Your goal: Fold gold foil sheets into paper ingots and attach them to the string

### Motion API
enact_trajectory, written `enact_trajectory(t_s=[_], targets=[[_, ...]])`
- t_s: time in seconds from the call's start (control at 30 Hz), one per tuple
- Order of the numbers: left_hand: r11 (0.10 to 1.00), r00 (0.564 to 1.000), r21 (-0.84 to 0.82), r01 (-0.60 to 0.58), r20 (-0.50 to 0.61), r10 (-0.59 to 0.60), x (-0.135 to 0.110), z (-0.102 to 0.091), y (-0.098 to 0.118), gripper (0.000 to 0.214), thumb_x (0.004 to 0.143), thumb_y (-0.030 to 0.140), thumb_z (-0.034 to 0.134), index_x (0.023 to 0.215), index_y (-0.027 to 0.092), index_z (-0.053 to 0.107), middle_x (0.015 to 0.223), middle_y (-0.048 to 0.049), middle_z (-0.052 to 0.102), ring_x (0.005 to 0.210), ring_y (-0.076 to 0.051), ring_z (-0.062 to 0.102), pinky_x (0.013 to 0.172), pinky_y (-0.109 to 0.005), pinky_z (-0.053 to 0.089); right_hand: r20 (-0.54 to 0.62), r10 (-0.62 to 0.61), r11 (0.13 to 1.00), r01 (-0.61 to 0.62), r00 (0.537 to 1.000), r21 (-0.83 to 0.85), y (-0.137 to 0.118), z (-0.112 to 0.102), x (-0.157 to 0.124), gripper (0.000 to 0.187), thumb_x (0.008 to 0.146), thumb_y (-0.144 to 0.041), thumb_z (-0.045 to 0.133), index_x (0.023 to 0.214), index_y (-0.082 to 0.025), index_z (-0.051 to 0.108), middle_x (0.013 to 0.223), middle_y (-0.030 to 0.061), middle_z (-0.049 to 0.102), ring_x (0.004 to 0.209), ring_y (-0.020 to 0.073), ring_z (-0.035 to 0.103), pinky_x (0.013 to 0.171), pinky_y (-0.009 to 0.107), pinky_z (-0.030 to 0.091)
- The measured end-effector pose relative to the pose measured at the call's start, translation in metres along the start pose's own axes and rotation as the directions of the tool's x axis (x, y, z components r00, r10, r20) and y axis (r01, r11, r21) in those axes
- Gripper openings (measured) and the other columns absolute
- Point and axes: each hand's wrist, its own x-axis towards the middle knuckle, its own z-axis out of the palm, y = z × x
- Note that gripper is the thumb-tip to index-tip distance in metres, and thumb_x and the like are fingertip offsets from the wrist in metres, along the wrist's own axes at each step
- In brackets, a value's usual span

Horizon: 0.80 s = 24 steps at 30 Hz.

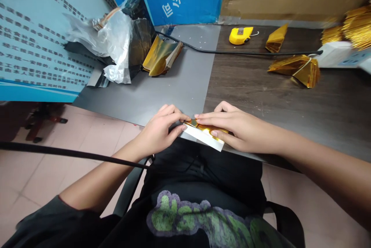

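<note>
A sheet of gold foil paper (204, 136) with a white back lies partly folded at the table's front edge. Its white side shows as a strip towards me, and gold shows along the far side. My left hand (162, 129) pinches the left end between thumb and forefinger. Across the gold part, my right hand (239, 129) presses with its fingers, its thumb on the near side of the fold. The fingertips of both hands almost meet over the paper. Parts of the fold are hidden under my right fingers.
A stack of gold sheets (162, 55) lies beside a crumpled plastic bag (117, 41). A yellow tape measure (240, 35), a folded gold piece (276, 39) and a tied gold bundle (301, 70) lie further back. A black cable (226, 52) runs to a white power strip (333, 54).
</note>
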Motion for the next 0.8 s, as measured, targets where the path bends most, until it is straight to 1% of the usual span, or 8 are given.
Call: enact_trajectory(t_s=[0.1,0.17,0.23,0.3,0.4,0.53,0.7,0.8], targets=[[1.000,1.000,-0.014,-0.003,0.013,0.003,0.001,-0.001,0.000,0.019,0.096,0.022,0.060,0.114,0.019,0.068,0.099,-0.0039,0.066,0.094,-0.015,0.059,0.087,-0.032,0.049,-0.065,-0.027,1.000,0.026,0.998,-0.017,0.000,0.001,0.008,0.033,0.101,-0.025,0.050,0.127,-0.017,0.069,0.127,0.0088,0.072,0.099,0.0246,0.057,0.086,0.042,0.053],[1.000,1.000,-0.016,-0.011,0.012,0.011,0.002,-0.002,0.000,0.019,0.096,0.021,0.059,0.113,0.018,0.069,0.098,-0.0039,0.066,0.094,-0.015,0.059,0.087,-0.032,0.049,-0.093,-0.057,0.998,0.055,0.994,-0.022,0.001,0.001,0.014,0.028,0.100,-0.026,0.053,0.118,-0.016,0.073,0.115,0.0098,0.075,0.096,0.0240,0.060,0.085,0.041,0.053],[1.000,1.000,-0.020,-0.012,0.012,0.012,0.003,-0.003,0.000,0.020,0.096,0.021,0.059,0.113,0.018,0.069,0.098,-0.0040,0.065,0.094,-0.016,0.059,0.087,-0.033,0.050,-0.089,-0.074,0.997,0.075,0.993,0.008,0.002,0.000,0.021,0.024,0.099,-0.024,0.056,0.113,-0.016,0.073,0.104,0.0094,0.075,0.093,0.0223,0.062,0.084,0.038,0.052],[1.000,1.000,-0.028,-0.006,0.016,0.006,0.002,-0.003,0.000,0.020,0.097,0.022,0.059,0.114,0.018,0.069,0.099,-0.0043,0.066,0.095,-0.016,0.059,0.088,-0.033,0.050,-0.071,-0.060,0.997,0.063,0.996,0.048,0.003,-0.003,0.029,0.021,0.097,-0.020,0.057,0.109,-0.017,0.073,0.098,0.0077,0.074,0.091,0.0203,0.063,0.083,0.035,0.052],[0.999,1.000,-0.046,0.004,0.016,-0.004,0.001,-0.002,-0.001,0.021,0.096,0.023,0.060,0.114,0.019,0.069,0.100,-0.0046,0.066,0.095,-0.017,0.059,0.088,-0.033,0.052,-0.023,-0.018,0.997,0.020,1.000,0.081,0.004,-0.009,0.038,0.019,0.095,-0.019,0.059,0.107,-0.018,0.073,0.097,0.0071,0.070,0.087,0.0181,0.064,0.078,0.032,0.052],[0.999,0.999,-0.045,-0.027,-0.044,0.025,-0.001,0.001,-0.003,0.021,0.096,0.023,0.061,0.114,0.019,0.070,0.097,-0.0042,0.066,0.093,-0.016,0.060,0.086,-0.032,0.053,0.034,-0.048,0.995,0.045,0.998,0.090,0.006,-0.012,0.043,0.018,0.095,-0.020,0.057,0.101,-0.015,0.074,0.094,0.0070,0.065,0.082,0.0157,0.064,0.071,0.028,0.051],[0.996,0.987,-0.026,-0.083,-0.143,0.079,-0.004,0.006,-0.008,0.017,0.094,0.026,0.066,0.108,0.018,0.071,0.092,-0.0034,0.068,0.088,-0.014,0.062,0.082,-0.030,0.053,-0.018,-0.047,0.993,0.048,0.999,0.104,0.008,-0.007,0.039,0.017,0.097,-0.020,0.058,0.102,-0.017,0.074,0.093,0.0059,0.066,0.080,0.0144,0.063,0.071,0.027,0.051],[0.994,0.978,-0.021,-0.104,-0.185,0.099,-0.006,0.009,-0.009,0.016,0.093,0.025,0.067,0.106,0.017,0.072,0.090,-0.0031,0.069,0.085,-0.013,0.062,0.080,-0.028,0.053,-0.050,-0.070,0.994,0.074,0.996,0.083,0.010,-0.004,0.037,0.018,0.098,-0.021,0.058,0.101,-0.016,0.075,0.092,0.0056,0.065,0.080,0.0136,0.063,0.071,0.026,0.050]])
